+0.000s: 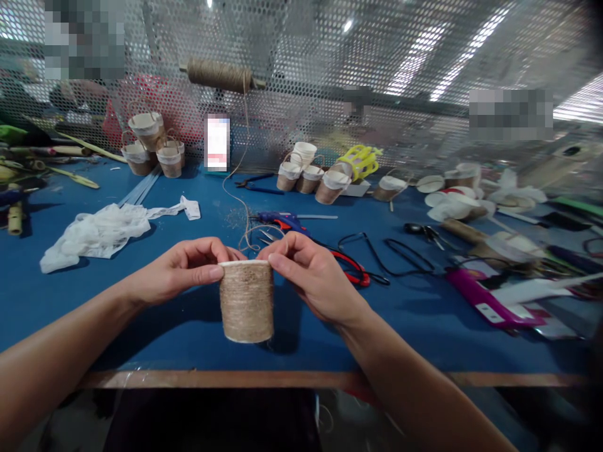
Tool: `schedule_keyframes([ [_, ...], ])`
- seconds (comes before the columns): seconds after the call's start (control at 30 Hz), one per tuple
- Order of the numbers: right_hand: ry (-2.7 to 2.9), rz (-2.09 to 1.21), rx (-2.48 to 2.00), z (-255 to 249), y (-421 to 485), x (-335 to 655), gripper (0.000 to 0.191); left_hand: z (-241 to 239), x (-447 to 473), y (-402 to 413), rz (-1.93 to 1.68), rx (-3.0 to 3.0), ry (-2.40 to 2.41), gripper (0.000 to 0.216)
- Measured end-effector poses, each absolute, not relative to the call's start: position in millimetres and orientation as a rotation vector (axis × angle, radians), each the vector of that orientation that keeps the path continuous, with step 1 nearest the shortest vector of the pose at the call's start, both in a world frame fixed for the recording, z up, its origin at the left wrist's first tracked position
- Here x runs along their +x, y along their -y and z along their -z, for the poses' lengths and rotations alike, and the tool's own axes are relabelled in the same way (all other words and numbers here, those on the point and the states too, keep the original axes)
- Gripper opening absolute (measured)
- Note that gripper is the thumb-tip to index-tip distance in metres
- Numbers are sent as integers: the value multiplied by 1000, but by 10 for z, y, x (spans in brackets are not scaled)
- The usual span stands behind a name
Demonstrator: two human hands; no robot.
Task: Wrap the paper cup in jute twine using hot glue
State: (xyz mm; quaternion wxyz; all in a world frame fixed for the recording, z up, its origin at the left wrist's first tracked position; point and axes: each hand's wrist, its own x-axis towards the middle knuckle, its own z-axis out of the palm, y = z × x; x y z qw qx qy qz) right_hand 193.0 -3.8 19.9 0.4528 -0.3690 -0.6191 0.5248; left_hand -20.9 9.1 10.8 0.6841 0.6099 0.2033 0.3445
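Between my two hands is a paper cup wrapped in brown twine, upright, its white rim at the top. My left hand pinches the rim on the left side, thumb outside. On the right side of the rim, my right hand grips with thumb and fingers. Behind the cup lies a blue glue gun on the blue tabletop. A strand of twine runs down from a twine spool on the mesh wall to a loop behind my hands.
Finished twine-wrapped cups with handles stand at the back left, others at the back centre. White lace lies left. A phone leans on the mesh. Pliers, a black cable and a magenta tool also lie here.
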Motion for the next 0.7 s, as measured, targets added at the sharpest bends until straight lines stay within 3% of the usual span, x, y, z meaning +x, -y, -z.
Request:
schedule_keyframes([
  [0.47, 1982, -657, -1035, -178, 152, 1812, 11, -94, -28, 0, -780, 1799, -789, 15],
  [0.7, 1952, -655, -1016, -174, 165, 1802, 9, -81, 1, 26, -789, 1790, -832, 12],
])
